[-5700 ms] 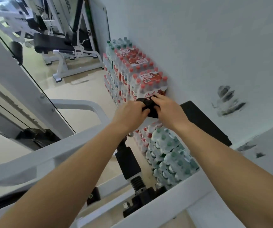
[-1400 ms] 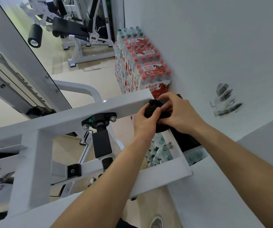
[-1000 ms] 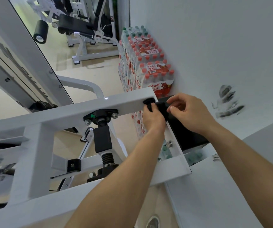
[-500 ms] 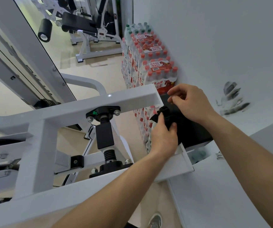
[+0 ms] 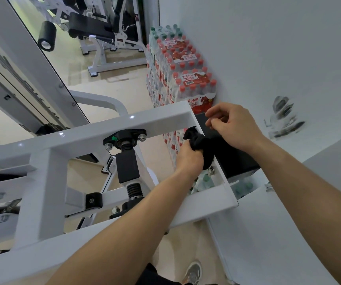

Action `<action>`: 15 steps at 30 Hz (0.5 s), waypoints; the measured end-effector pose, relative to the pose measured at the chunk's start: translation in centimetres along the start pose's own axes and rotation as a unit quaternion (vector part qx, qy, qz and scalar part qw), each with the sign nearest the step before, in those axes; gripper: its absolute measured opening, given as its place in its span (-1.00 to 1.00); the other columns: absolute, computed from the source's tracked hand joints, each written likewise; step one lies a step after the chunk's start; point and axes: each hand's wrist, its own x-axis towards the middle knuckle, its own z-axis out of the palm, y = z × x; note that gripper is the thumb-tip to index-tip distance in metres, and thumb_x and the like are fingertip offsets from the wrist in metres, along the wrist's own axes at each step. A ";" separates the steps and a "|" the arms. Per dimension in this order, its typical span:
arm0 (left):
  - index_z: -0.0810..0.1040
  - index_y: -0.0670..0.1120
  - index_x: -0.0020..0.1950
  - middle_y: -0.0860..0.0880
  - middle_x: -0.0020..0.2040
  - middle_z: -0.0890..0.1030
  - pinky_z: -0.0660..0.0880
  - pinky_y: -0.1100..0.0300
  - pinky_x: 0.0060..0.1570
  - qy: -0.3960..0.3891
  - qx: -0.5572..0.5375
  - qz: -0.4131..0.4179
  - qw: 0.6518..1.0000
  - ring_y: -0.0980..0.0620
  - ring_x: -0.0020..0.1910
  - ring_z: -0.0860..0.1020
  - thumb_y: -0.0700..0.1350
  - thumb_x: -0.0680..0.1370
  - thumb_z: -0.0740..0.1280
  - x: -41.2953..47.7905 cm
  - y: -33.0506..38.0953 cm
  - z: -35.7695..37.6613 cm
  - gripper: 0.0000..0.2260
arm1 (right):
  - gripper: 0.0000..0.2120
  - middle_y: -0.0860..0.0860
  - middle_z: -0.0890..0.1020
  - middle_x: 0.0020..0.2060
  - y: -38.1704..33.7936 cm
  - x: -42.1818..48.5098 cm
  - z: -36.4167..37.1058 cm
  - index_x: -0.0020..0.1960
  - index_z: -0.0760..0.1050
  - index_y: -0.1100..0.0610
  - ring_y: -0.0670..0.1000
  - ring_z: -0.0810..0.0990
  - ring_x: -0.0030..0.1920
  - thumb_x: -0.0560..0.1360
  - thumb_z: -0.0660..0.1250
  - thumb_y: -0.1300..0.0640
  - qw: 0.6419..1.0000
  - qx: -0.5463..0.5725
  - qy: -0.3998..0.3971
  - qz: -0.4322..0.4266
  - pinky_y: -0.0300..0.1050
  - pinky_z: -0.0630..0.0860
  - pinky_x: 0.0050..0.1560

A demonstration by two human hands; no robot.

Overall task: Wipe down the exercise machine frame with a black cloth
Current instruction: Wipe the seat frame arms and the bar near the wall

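Observation:
The white exercise machine frame (image 5: pixel 87 140) crosses the middle of the head view, with a short side bar running down its right end. My left hand (image 5: pixel 189 159) grips the bunched black cloth (image 5: pixel 199 144) and holds it against that side bar, just below the corner of the top bar. My right hand (image 5: pixel 234 125) hovers above and to the right of the cloth, fingers loosely curled, thumb near the fingertips, holding nothing. A black pad (image 5: pixel 233 159) lies under the right hand, beside the bar.
Shrink-wrapped packs of water bottles (image 5: pixel 183 79) are stacked against the white wall (image 5: pixel 268 48) behind the frame. A black adjuster with a spring (image 5: pixel 127 167) hangs under the top bar. Another white bench machine (image 5: pixel 99 36) stands far back. My shoe (image 5: pixel 193 272) shows on the floor below.
My right hand let go of the cloth and lifted away. My left hand slid down the side bar with the cloth from the top corner.

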 end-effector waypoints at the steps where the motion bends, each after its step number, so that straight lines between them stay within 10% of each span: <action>1: 0.55 -0.05 0.07 -0.08 -0.09 0.64 0.59 -0.01 0.01 0.003 -0.008 0.004 1.000 -0.10 -0.06 0.61 -0.17 0.55 0.25 0.1 -0.2 -0.3 -0.85 | -0.83 -0.19 0.67 -0.18 -0.1 -0.1 -0.1 0.01 0.60 -0.08 -0.20 0.62 -0.19 0.50 0.37 0.17 0.999 -0.010 -0.028 -0.020 -0.45 0.48 -0.14; 5: 0.53 0.03 0.15 -0.01 -0.06 0.64 0.60 0.27 -0.22 0.017 -0.110 0.026 0.994 0.03 -0.10 0.65 -0.25 0.53 0.36 0.2 -0.6 -1.2 -0.74 | -0.79 -0.17 0.55 -0.08 0.0 -0.5 0.2 0.06 0.67 -0.10 -0.14 0.55 -0.13 0.49 0.45 0.14 0.966 -0.159 -0.186 -0.084 -0.28 0.44 -0.04; 11: 0.57 -0.22 0.26 -0.25 0.13 0.66 0.61 0.00 0.03 -0.078 -0.368 -0.055 0.925 -0.16 0.08 0.65 -0.18 0.61 0.25 0.5 -0.1 -2.8 -0.73 | -0.78 -0.14 0.53 -0.08 -0.1 -0.7 1.4 0.10 0.68 -0.11 -0.05 0.52 -0.02 0.49 0.42 0.09 0.956 -0.242 -0.147 -0.074 -0.02 0.53 0.02; 15: 0.60 -0.09 0.23 -0.16 0.14 0.67 0.54 -0.14 0.24 -0.025 -0.227 -0.004 0.974 -0.16 0.16 0.63 0.01 0.65 0.28 1.1 -0.2 -1.2 -0.75 | -0.63 -0.22 0.65 -0.13 -0.3 -1.1 1.6 0.23 0.59 -0.11 -0.14 0.61 -0.09 0.47 0.35 0.17 0.969 -0.169 -0.179 -0.023 -0.07 0.60 -0.01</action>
